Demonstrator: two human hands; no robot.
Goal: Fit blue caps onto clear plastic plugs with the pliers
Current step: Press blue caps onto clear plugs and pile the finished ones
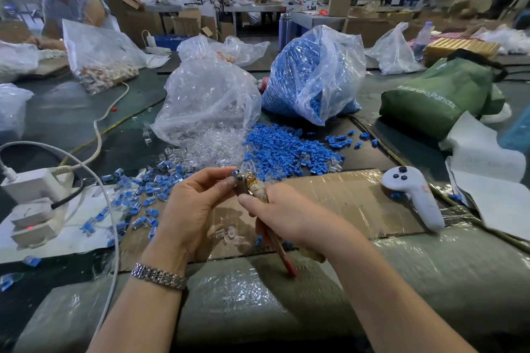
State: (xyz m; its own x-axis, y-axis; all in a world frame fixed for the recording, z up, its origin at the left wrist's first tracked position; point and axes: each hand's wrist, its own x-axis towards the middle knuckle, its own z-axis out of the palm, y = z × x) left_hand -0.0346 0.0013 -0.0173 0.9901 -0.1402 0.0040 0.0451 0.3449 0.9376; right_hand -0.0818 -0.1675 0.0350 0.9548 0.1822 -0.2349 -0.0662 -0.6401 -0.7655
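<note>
Pliers (252,186) gripped by right hand (282,215), left hand (195,203) pinching capped plug (235,175)

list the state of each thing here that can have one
left hand: pinching a capped piece at the plier tip
right hand: gripping the pliers
pliers: held, tip up
clear plug bag: open, spilling
blue cap bag: open, spilling
power strip: red light on

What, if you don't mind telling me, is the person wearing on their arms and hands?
Both forearms are bare, with no sleeves in view, and neither the left hand nor the right hand has a glove. The left wrist carries a silver metal link bracelet. No rings are visible.
</note>
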